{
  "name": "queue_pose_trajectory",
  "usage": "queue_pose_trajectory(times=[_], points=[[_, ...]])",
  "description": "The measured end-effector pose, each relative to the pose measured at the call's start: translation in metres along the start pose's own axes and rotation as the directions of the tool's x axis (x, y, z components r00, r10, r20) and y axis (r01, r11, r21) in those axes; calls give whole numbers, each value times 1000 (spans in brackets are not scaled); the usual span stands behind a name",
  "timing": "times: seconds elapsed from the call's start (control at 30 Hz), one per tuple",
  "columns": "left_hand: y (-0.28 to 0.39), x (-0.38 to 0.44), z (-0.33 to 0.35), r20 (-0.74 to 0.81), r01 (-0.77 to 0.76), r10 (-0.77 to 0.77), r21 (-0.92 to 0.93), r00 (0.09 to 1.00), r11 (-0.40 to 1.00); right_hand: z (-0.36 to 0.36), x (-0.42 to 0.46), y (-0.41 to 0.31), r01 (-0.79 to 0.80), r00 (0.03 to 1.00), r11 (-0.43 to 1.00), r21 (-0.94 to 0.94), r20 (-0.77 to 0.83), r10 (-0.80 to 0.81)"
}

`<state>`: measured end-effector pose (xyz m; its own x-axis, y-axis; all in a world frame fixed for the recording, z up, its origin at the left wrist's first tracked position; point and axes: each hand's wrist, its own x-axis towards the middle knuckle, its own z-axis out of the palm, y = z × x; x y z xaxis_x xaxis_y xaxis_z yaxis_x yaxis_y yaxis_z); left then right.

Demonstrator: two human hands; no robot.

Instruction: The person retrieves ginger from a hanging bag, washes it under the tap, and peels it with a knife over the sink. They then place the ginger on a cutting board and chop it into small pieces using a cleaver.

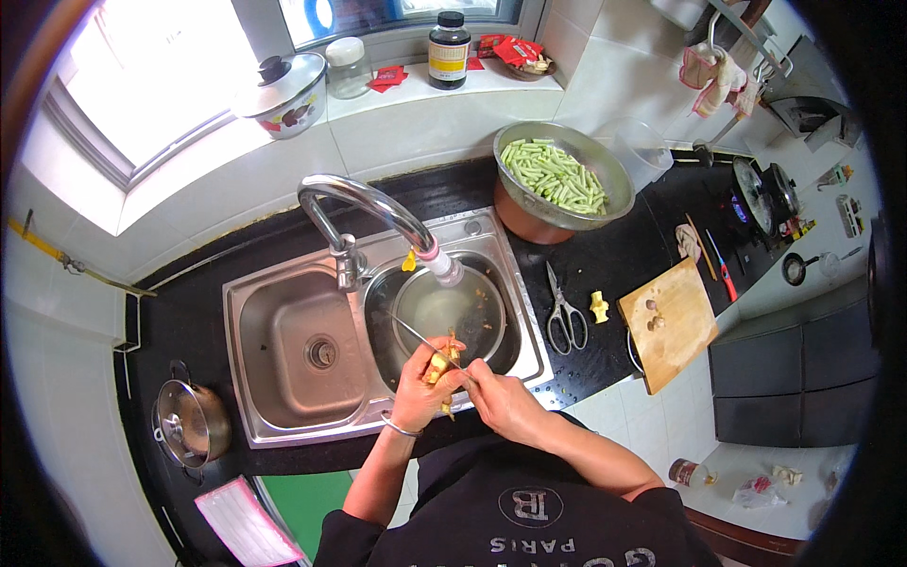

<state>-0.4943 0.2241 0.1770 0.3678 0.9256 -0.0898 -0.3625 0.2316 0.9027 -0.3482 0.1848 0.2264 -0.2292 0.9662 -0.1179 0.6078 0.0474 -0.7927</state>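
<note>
My left hand grips a piece of ginger root with patches of pale yellow flesh showing. In my right hand is a small knife, its thin blade reaching across the ginger toward the upper left. Both hands are close together above the near rim of the right sink basin. Under them in that basin sits a round bowl of water with brown scraps of peel in it. The handle of the knife is mostly hidden by my right fingers.
A chrome faucet arches over the basin. Kitchen scissors, a peeled ginger piece and a wooden cutting board lie to the right. Behind them stands a colander of cut green beans. A lidded pot is at left.
</note>
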Motion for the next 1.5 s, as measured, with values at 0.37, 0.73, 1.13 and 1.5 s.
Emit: queue_pose_trajectory(times=[0.37, 0.73, 1.13, 1.5], points=[[2, -3, 16, -161, -90, 107, 114, 981, 989, 1, -1, 1, -54, 998, 996, -70, -43, 51], [-11, -7, 18, -235, -137, 158, 106, 959, 985, 3, -1, 1, -42, 997, 991, -129, -71, 33], [-8, -3, 9, -91, -36, 16, -225, 996, 974, 4, -4, -1, 4, 998, 995, -97, -64, -11], [-3, -1, -5, 119, 160, -124, -364, 985, 918, -13, 1, 9, -84, 996, 988, 131, 10, 83]])
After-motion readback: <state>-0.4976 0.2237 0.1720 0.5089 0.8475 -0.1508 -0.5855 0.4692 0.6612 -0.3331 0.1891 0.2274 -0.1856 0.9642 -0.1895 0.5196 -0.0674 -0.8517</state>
